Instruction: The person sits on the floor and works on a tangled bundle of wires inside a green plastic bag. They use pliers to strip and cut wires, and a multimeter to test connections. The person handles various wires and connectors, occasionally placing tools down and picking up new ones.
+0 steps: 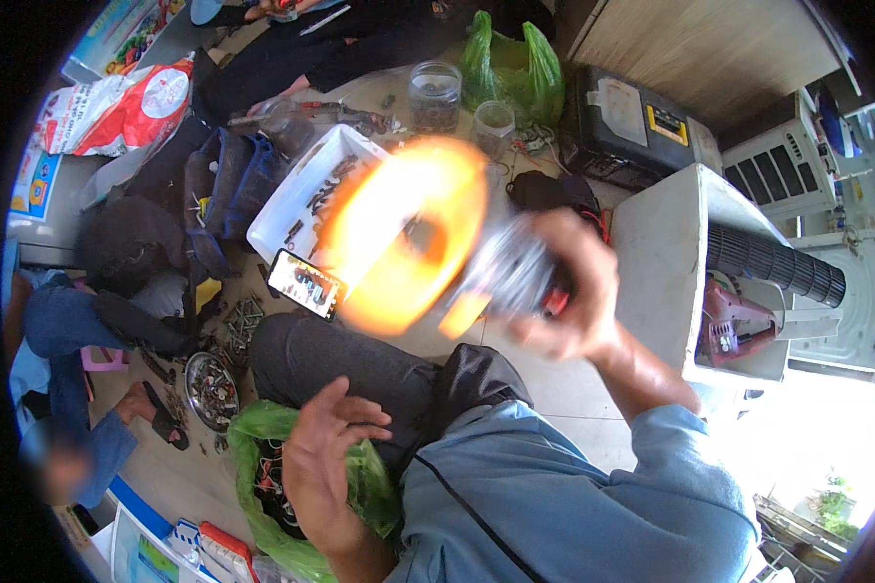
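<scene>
Bright-orange ring-shaped object with silvery body [459,216] sits clamped in your right hand [576,287], left hand [329,452] empty, fingers apart: steady it, clear of the black-rimmed rectangular phone [304,285]

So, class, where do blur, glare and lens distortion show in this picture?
Head view: the orange-ringed device is badly smeared, likely by motion, and the right hand is blurred too, while the left hand looks sharper; daylight at lower right burns out white; toward the border, straight edges bend.
</scene>
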